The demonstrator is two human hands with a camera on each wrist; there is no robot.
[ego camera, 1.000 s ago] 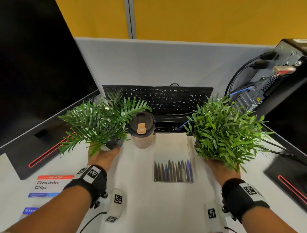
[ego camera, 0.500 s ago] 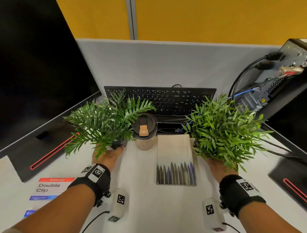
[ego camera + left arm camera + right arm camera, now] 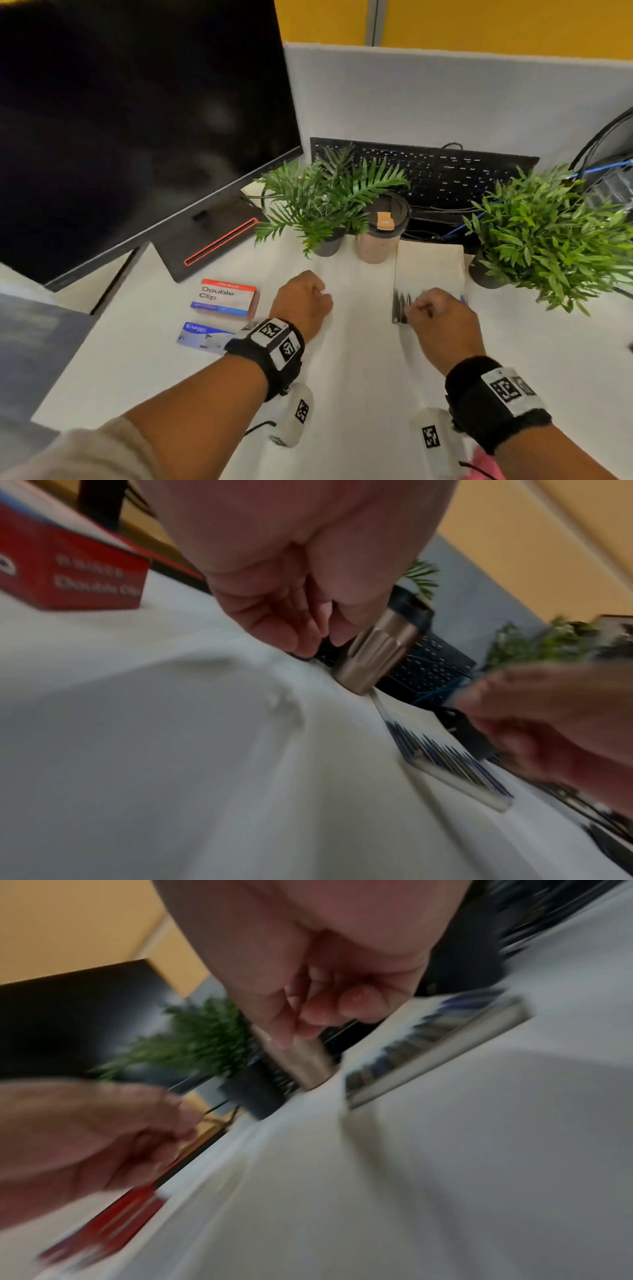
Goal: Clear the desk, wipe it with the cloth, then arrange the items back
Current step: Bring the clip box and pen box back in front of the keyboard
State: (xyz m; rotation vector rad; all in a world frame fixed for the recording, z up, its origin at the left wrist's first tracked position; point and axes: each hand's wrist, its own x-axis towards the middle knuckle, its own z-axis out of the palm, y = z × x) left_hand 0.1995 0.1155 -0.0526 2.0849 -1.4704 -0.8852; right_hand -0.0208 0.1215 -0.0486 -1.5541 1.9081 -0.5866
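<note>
Two hands, mine, hover low over the white desk (image 3: 342, 394), both with fingers curled in and holding nothing. My left hand (image 3: 303, 301) hangs over bare desk right of the clip box (image 3: 226, 297); its curled fingers (image 3: 291, 620) show empty in the left wrist view. My right hand (image 3: 442, 320) is above the near end of the pen case (image 3: 428, 274), covering most of the pens; whether it touches the case I cannot tell, as the right wrist view is blurred. A blue packet (image 3: 202, 335) lies nearer than the clip box, beside my left wrist. Farther back, in a row: the fern (image 3: 322, 195) in its dark pot, the cup (image 3: 380, 233) with a black lid just right of it, then the pen case, then the bushy plant (image 3: 548, 233) at right. Behind these lies the keyboard (image 3: 445, 171), against the grey partition (image 3: 445, 96). The monitor (image 3: 137, 120) stands at far left, its base (image 3: 212, 240) on the desk.
</note>
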